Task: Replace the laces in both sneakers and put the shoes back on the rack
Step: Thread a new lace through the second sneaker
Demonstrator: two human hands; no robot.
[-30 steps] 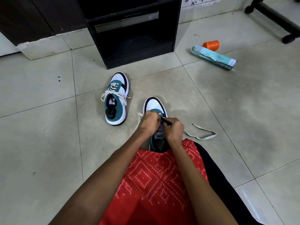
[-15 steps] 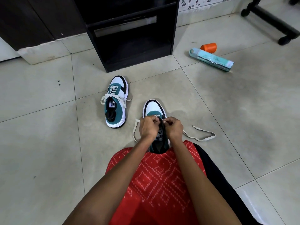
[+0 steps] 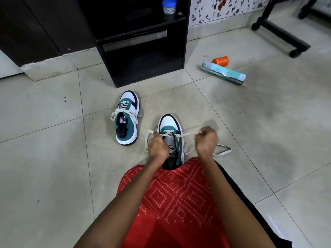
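The near sneaker [image 3: 169, 122], with a white toe, teal upper and black trim, stands on the tiled floor [image 3: 53, 158] against the person's red-clad knee. Its cream lace [image 3: 188, 134] crosses the lowest eyelets. The left grip [image 3: 157, 147] pinches 1 lace end and the right grip [image 3: 206, 140] pinches the other, pulled out sideways. The other sneaker [image 3: 127, 119], laced, sits to the left, before a black rack [image 3: 143, 68].

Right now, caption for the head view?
Left hand and right hand hold a cream flat lace taut across the near teal-and-white sneaker; its laced twin alongside.
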